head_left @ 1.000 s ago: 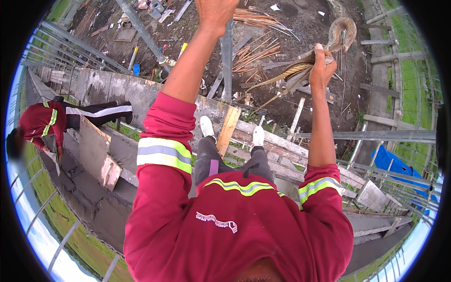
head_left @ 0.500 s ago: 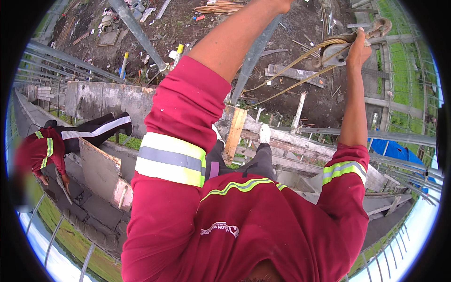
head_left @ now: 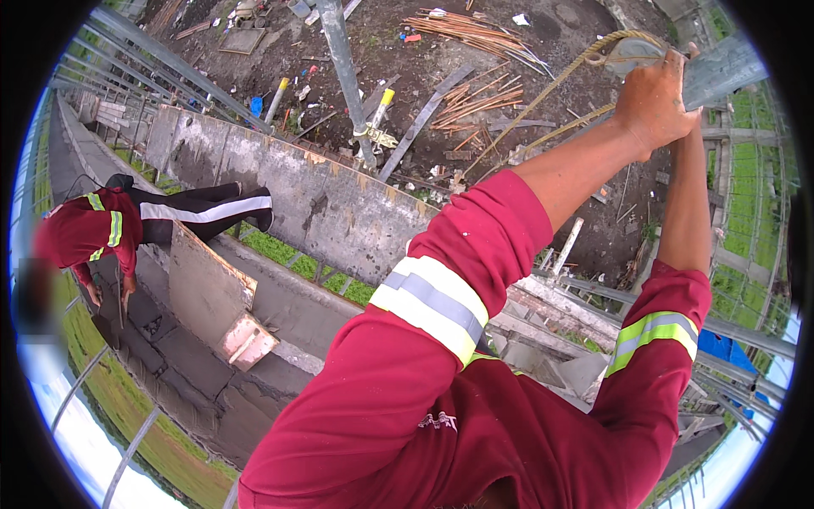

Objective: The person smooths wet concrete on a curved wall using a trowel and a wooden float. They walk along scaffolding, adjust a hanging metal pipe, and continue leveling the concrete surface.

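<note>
Beside the left end of a thick grey steel pipe, a pulley block with tan rope sits against the left hand, whose fingers are curled, their exact hold unclear. The right hand is mostly hidden behind; I cannot tell its grip.
</note>
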`<state>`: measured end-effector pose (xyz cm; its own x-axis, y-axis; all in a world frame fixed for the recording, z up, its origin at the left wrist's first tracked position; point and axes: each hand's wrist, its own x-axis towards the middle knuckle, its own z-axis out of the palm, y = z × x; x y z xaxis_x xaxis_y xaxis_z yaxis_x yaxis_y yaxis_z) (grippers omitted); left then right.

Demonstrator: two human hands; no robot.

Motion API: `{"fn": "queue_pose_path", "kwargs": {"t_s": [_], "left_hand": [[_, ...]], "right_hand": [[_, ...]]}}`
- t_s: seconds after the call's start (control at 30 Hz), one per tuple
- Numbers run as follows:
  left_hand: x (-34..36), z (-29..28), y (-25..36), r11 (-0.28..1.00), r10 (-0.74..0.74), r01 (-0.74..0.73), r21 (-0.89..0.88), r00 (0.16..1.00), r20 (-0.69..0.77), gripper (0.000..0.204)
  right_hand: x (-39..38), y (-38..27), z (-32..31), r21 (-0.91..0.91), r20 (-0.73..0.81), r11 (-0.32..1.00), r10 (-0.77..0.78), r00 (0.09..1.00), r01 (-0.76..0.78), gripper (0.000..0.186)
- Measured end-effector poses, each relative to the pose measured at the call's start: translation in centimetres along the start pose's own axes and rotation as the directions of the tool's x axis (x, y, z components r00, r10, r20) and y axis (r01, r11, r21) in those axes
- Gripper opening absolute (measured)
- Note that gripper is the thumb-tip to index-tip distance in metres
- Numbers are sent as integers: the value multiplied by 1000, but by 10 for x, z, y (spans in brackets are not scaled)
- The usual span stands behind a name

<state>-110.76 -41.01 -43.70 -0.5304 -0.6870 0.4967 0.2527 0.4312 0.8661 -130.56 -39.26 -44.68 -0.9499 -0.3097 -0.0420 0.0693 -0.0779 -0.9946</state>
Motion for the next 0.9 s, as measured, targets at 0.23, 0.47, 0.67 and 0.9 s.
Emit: {"fn": "queue_pose_path", "kwargs": {"t_s": [0.23, 0.47, 0.67, 0.9], "left_hand": [[1, 14, -4, 963, 120, -100, 251, 991, -66, 84], [8, 19, -7, 970, 71, -77, 232, 997, 36, 92], [-8, -55, -26, 950, 268, -286, 125, 953, 145, 91], [-56, -155, -106, 938, -312, 208, 278, 856, 413, 95]], "right_hand": [[1, 34, -8, -25, 314, 984, 175, 933, -176, 37], [-22, 47, -22, -70, 411, 965, 260, 874, -254, 33], [-56, 59, -1, -64, 455, 955, 287, 843, -290, 30], [-97, 60, 28, 105, 435, 975, 132, 891, -196, 30]]}}
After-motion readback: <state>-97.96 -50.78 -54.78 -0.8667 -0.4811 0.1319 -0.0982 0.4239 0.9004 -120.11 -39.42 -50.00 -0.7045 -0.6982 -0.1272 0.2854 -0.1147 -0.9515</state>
